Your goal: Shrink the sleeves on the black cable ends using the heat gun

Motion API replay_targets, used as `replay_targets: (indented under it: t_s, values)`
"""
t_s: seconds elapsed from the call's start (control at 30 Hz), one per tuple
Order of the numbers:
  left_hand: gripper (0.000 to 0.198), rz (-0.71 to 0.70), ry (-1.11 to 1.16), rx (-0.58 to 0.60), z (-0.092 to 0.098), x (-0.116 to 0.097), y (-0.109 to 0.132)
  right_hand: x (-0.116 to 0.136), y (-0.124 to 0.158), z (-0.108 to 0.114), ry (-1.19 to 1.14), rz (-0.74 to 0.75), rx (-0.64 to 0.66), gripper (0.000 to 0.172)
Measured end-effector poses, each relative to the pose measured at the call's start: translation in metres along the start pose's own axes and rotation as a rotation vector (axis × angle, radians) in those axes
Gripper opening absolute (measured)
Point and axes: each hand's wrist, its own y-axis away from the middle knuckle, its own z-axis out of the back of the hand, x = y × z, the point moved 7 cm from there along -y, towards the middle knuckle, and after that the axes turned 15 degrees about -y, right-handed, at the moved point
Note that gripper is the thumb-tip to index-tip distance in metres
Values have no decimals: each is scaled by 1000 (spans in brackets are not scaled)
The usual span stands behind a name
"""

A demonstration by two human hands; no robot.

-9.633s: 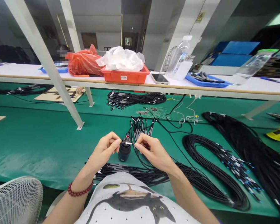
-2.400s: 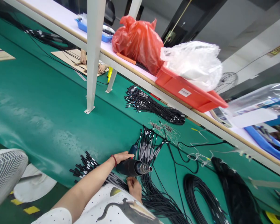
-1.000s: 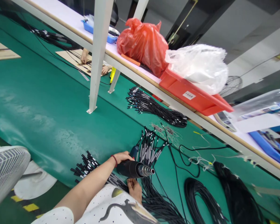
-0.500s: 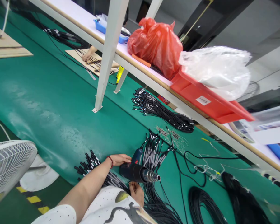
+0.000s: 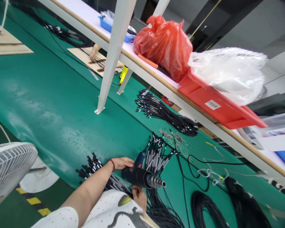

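Observation:
My left hand (image 5: 123,162), with a red bead bracelet at the wrist, reaches across to the handle side of a dark heat gun (image 5: 135,177). Its fingers are pressed together, and what lies under them is hidden. Below the gun's body, my right hand (image 5: 140,197) is curled with its fingers closed; anything in it cannot be made out. The gun's stepped metal nozzle (image 5: 158,182) points right. Black cables with grey sleeves (image 5: 92,166) lie under my left forearm. Another sleeved cable bundle (image 5: 156,155) spreads out just beyond the gun.
A white shelf post (image 5: 111,60) stands on the green table mat (image 5: 61,110). Above the back hang a red bin (image 5: 218,101) and a red bag (image 5: 163,47) on a shelf. Coiled cables (image 5: 204,205) lie at right, a fan (image 5: 11,171) stands left. Another person's hand (image 5: 94,53) works beyond.
The view has shifted slightly, so the shelf and the heat gun's nozzle appear a little further right. Both my hands stay nearly in place. The other person's hand has moved slightly.

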Motion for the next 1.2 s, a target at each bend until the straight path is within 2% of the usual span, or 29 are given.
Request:
replay_targets:
  t_s: [0.4, 0.73, 1.2]
  values:
    - [56, 48, -1, -6, 7, 7, -10, 0, -1, 1, 42, 20, -11, 39]
    - [57, 28, 6, -13, 4, 1, -3, 8, 4, 0, 39, 33, 11, 37]
    - [57, 5, -34, -90, 1, -2, 0, 25, 9, 0, -29, 100, 65, 27]
